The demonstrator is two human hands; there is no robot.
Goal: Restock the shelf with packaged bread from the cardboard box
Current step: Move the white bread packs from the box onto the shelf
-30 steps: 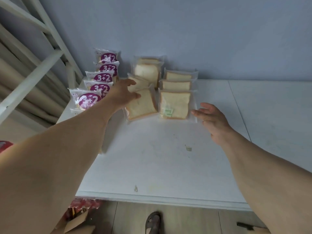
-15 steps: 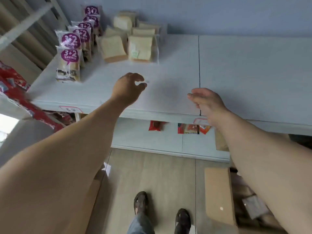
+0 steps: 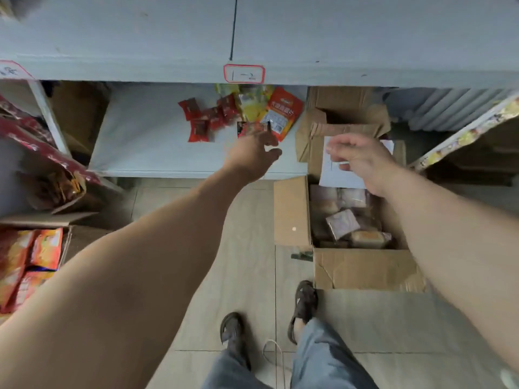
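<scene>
Head view: both hands empty over floor, cardboard box below right hand.
Left hand (image 3: 254, 157) held out over the lower shelf's (image 3: 146, 136) front edge, fingers loosely curled, holding nothing. Right hand (image 3: 362, 161) above the open cardboard box (image 3: 365, 269) on the floor, fingers relaxed, empty. Packaged bread (image 3: 344, 223) lies inside the box, white paper (image 3: 334, 172) at its far end. Red snack packets (image 3: 200, 119) on lower shelf. Upper shelf (image 3: 140, 37) front edge carries label (image 3: 243, 74).

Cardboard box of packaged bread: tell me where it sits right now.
In the head view the open cardboard box sits on the floor at right, under the right hand, just beyond the right foot and beside the lower shelf.
</scene>
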